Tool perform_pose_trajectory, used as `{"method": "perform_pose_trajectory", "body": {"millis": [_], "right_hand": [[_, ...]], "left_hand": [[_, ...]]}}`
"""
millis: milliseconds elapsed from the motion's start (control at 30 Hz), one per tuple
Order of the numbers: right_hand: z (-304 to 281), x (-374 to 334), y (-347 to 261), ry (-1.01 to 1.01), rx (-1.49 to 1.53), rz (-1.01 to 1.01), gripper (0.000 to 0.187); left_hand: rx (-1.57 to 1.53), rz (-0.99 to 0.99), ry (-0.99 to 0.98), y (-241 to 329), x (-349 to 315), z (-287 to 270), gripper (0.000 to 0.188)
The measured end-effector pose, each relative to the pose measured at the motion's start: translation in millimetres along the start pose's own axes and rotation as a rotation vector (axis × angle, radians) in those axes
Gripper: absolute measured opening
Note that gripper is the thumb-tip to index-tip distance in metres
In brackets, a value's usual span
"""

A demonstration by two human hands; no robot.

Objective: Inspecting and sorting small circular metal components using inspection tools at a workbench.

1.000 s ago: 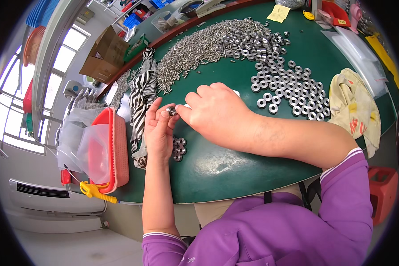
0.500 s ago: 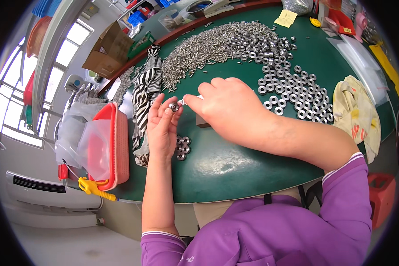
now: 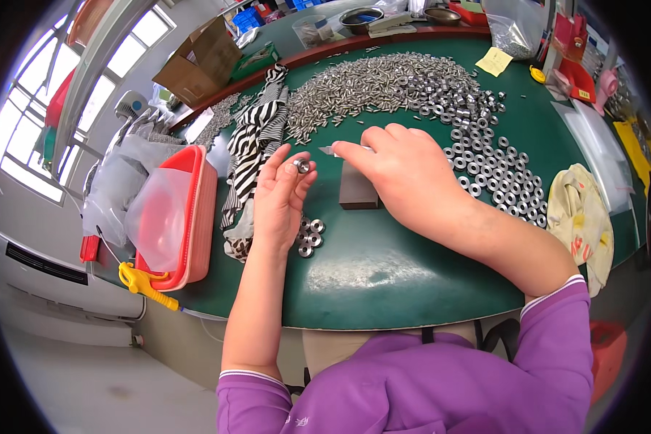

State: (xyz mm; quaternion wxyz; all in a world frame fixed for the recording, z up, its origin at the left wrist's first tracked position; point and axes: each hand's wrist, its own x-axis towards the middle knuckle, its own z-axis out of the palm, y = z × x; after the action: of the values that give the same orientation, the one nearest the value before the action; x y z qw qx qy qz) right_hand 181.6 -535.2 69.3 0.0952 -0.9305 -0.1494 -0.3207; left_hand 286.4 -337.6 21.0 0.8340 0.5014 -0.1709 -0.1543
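Observation:
My left hand (image 3: 276, 206) is raised over the table, its thumb and fingers closed on a small shiny metal ring (image 3: 301, 166) with its hole turned up. To its right, my right hand (image 3: 412, 170) grips a knife with a pointed silver blade (image 3: 327, 150); the handle is mostly hidden in the fist. The blade tip points toward the ring but stands apart from it. A brown block (image 3: 359, 192) sits on the table beneath my right hand. Just right of my left wrist lie several metal rings (image 3: 311, 235) in a small cluster.
A heap of small metal pins (image 3: 354, 90) spreads across the green table (image 3: 383, 282), with many rings (image 3: 503, 170) to its right. Zebra-striped cloth (image 3: 249, 137), a red basket (image 3: 204, 217) and a yellow air gun (image 3: 141, 281) lie left. A stained cloth (image 3: 579, 217) hangs at the right edge.
My right hand has drawn the blade away to the right from the ring, uncovering more of the brown block. My left hand still holds the ring. The whole view has shifted slightly.

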Motion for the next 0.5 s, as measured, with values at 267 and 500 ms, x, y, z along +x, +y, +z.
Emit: {"method": "perform_pose_trajectory", "body": {"millis": [267, 500], "right_hand": [[1.9, -1.0, 0.2, 0.036, -0.014, -0.024, 0.041], [-0.6, 1.1, -5.8, 0.048, 0.032, -0.044, 0.041]], "left_hand": [[0.000, 0.004, 0.011, 1.1, -2.7, 1.4, 0.035], [-0.022, 0.016, -0.012, -1.1, -2.0, -1.9, 0.027]]}}
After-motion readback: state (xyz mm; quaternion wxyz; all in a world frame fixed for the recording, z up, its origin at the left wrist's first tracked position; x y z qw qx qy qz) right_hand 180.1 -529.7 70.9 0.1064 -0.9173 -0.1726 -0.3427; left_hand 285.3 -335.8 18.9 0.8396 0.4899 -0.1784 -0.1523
